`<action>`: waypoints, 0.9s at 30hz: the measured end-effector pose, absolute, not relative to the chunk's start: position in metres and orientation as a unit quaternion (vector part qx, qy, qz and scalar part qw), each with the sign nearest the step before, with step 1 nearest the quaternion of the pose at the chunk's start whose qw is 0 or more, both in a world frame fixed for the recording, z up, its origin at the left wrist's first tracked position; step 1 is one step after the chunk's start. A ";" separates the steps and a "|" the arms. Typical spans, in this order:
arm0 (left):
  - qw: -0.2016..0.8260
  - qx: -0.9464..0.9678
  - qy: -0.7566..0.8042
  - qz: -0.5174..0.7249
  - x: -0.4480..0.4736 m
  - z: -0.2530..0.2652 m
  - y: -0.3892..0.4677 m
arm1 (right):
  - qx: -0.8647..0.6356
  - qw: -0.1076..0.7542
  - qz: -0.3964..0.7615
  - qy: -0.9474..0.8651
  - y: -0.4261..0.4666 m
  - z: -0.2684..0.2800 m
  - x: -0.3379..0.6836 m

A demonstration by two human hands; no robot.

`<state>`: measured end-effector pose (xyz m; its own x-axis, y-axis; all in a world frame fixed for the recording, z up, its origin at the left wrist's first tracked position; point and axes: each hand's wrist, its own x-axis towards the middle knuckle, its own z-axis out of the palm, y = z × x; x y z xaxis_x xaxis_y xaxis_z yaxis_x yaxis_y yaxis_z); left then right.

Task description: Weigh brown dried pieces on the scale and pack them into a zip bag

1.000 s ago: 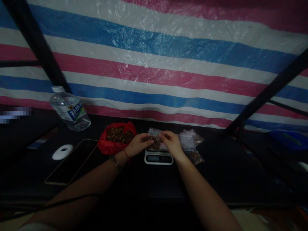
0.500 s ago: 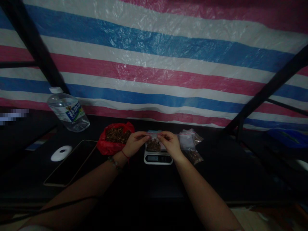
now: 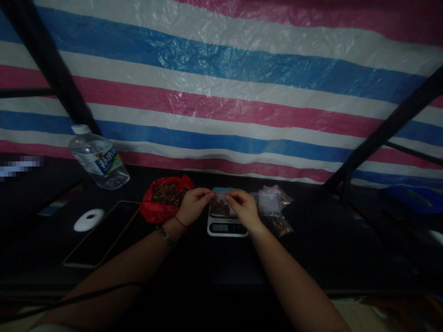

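Note:
A small clear zip bag (image 3: 220,207) with brown bits in it is over the plate of a white digital kitchen scale (image 3: 211,228), whose display is lit. My left hand (image 3: 194,204) pinches the bag's top edge at its left corner. My right hand (image 3: 245,207) pinches the same edge further right, thumb and forefinger closed on it. Just left of my left hand, a red plastic bag (image 3: 152,214) stands open, full of brown seed-like pieces (image 3: 169,193). To the right of my right hand lie several clear zip bags (image 3: 270,203), one holding brown bits (image 3: 283,225).
A phone (image 3: 102,235) and a white oval object (image 3: 88,220) lie on the black table (image 3: 321,249) at left. Behind them stands a large clear bottle (image 3: 100,159). A striped plastic sheet (image 3: 221,101) hangs at the back between black frame bars (image 3: 384,129). A blue tray (image 3: 417,198) is far right.
My hands stay at the bag's top edge; my right hand has shifted very slightly left. Nothing else has visibly moved.

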<state>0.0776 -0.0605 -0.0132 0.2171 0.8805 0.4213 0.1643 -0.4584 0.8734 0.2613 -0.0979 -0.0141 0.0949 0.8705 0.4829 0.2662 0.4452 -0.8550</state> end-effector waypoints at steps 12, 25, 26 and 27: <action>0.387 0.671 0.397 0.492 0.078 -0.013 -0.058 | -0.475 0.590 0.187 -0.626 -0.097 -0.012 0.265; 0.397 0.704 0.344 0.478 0.081 -0.015 -0.063 | -0.457 0.561 0.188 -0.664 -0.101 -0.007 0.259; 0.389 0.711 0.343 0.476 0.081 -0.014 -0.064 | -0.457 0.561 0.187 -0.665 -0.102 -0.006 0.258; 0.381 0.715 0.344 0.475 0.081 -0.014 -0.064 | -0.458 0.561 0.185 -0.664 -0.102 -0.006 0.258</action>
<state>0.0807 -0.0641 -0.0138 0.3118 0.8538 0.4169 0.1303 -0.4731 0.8713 0.2577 -0.1024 -0.0056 0.0490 0.8160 0.5759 0.4002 0.5122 -0.7599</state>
